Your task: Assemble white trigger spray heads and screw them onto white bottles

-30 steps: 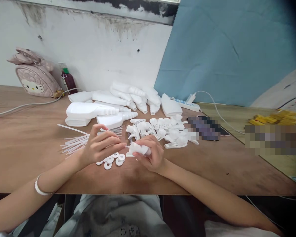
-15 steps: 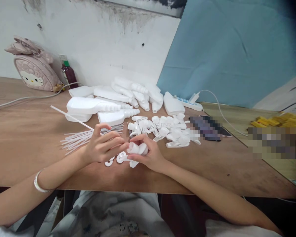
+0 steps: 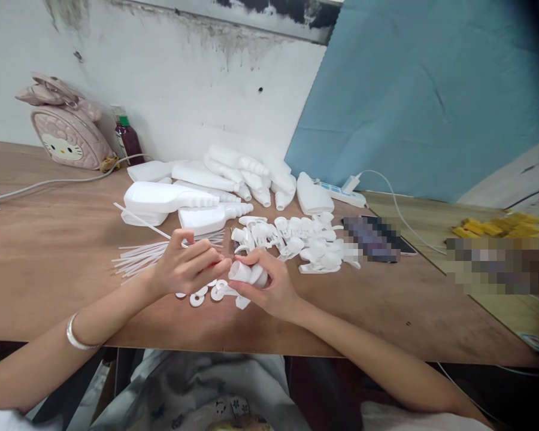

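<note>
My left hand point(image 3: 186, 264) is closed on a thin white dip tube point(image 3: 140, 219), whose long end sticks out to the upper left. Its fingertips are close to the open collar of a white trigger spray head point(image 3: 242, 272). That spray head sits in the grip of my right hand point(image 3: 276, 284), thumb and fingers around it, collar facing left. Whether the tube's near end touches it is hidden by the left fingers. Under the hands lie several white ring washers point(image 3: 197, 298). More dip tubes point(image 3: 137, 258) are bundled beside the left hand.
White empty-looking bottles point(image 3: 161, 196) are heaped at the back. A pile of spray heads point(image 3: 314, 248) lies beyond the right hand, near phones point(image 3: 377, 239) and a power strip point(image 3: 341, 193). A pink bag point(image 3: 69, 134) and dark bottle point(image 3: 128, 140) stand back left.
The tube's far end has shifted right and down, and less of it shows. My left fingers are curled tighter. The right hand still holds the spray head; the whole view has shifted slightly.
</note>
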{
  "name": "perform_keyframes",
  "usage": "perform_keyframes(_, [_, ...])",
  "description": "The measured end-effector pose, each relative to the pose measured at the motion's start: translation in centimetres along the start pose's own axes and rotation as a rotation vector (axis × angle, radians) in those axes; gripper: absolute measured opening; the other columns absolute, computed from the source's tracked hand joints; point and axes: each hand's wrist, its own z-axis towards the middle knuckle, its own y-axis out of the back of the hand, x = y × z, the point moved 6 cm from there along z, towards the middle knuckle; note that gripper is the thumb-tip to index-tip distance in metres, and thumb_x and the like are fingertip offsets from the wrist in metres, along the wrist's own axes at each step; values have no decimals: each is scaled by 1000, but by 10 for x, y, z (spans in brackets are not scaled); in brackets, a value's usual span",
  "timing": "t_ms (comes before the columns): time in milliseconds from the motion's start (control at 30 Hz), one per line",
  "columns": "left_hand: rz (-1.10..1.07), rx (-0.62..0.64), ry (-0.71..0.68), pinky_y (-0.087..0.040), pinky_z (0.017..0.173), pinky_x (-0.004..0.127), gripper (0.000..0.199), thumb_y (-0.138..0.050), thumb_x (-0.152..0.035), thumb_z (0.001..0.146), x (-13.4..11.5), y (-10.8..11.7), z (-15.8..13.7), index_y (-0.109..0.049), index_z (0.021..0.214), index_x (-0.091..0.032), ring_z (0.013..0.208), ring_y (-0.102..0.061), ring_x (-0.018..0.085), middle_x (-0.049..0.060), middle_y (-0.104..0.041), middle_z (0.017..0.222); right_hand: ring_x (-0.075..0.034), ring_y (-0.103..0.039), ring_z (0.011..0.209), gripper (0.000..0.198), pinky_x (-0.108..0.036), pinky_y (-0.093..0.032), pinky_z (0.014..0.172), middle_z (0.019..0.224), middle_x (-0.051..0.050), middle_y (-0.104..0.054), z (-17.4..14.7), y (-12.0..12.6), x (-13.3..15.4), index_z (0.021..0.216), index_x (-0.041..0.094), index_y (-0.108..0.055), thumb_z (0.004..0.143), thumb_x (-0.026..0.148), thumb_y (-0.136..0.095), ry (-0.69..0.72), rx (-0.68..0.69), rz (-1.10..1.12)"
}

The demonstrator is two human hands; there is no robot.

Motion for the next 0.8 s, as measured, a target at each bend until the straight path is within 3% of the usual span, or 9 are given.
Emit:
perform_keyframes(167, [-17,44,-4,-28,63,31,10,-58,-15,79,-1,-5,-3,-51,77,-20,56,-47,9,-7,-51,57,-13,-56,68,27,-25,-47,58,77,-3,-59,-1,2,11,96,17,-53,73,23,-66,265,-49,-138])
perform_keyframes(367, [-71,97,2,-28,63,31,9,-55,-13,81,0,-11,-4,-51,74,-18,54,-43,9,-6,-46,54,-16,-59,70,25,-27,-49,58,81,-8,-63,-11,-3,22,100,12,-54,76,12,-60,645,-69,-516])
perform_keyframes(533, [-137,147,4,-29,66,32,10,-51,-14,84,1,-15,-3,-50,74,-17,57,-44,10,-4,-51,58,-14,-59,69,21,-27,-43,51,82,-6,-65,-17,-4,26,92,13,-59,73,8,-64,777,-127,-700])
perform_keyframes(800, [-211,138,3,-30,73,33,11,-50,-21,87,-2,-17,1,-51,76,-17,54,-47,9,-6,-57,57,-12,-56,66,9,-25,-38,47,79,-4,-61,-20,-3,38,83,21,-62,76,15,-62,920,-169,-827])
